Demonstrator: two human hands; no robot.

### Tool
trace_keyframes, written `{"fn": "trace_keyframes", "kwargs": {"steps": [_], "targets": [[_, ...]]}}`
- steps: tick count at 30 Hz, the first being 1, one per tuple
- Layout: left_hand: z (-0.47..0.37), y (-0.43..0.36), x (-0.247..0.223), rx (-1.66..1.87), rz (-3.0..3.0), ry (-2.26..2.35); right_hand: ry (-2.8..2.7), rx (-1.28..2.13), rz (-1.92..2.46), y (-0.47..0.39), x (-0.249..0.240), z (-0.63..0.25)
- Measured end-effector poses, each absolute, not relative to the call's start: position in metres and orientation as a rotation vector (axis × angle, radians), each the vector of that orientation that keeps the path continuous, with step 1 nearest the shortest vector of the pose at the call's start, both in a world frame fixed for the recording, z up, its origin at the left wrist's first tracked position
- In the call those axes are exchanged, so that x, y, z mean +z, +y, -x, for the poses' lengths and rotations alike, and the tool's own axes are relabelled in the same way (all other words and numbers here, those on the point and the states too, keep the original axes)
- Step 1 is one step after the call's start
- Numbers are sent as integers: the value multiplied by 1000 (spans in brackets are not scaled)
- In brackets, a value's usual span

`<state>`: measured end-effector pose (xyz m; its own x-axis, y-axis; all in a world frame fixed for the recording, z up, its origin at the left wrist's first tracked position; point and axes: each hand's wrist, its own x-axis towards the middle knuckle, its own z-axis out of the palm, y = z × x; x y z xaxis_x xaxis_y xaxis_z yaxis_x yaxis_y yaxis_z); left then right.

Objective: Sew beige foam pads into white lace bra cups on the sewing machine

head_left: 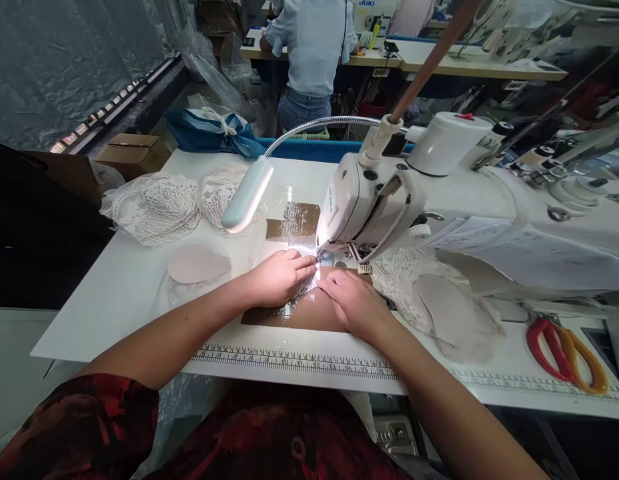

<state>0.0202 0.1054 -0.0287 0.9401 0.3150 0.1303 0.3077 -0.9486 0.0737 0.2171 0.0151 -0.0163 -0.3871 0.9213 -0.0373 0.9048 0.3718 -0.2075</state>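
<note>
I'm looking at a dark shirt (274, 440) blotched with red, its left sleeve (104, 410) leaving the forearm (189, 337) bare.

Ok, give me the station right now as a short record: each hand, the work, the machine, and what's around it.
Left hand: flat on the white lace fabric, fingertips close to the needle area
Right hand: fingertips at the fabric's near edge
Machine: white sewing machine; needle detail too small to tell
Lamp: lit, on a bent metal neck
Left side: lace pile, beige oval piece
Right side: more lace, red-and-orange-handled scissors
Front edge: ruler strip
Beyond: co-worker, back turned
</note>
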Motion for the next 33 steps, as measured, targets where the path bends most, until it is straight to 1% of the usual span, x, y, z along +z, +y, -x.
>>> {"fn": "trace_keyframes", "kwargs": {"steps": [5,11,15,22,33], "targets": [[-21,121,-27,230,-3072,456,-2457,233,1790,23,-20,-215],[-18,125,-33,379,-2983,390,-2422,113,1789,22,-30,-215],[-18,123,-36,412,-2928,334,-2418,67,1774,22,-30,-215],[-20,134,-38,474,-2917,376,-2348,40,1778,27,-37,-215],[-26,138,-37,390,-2967,535,-2233,117,1784,25,-44,-219]]}}
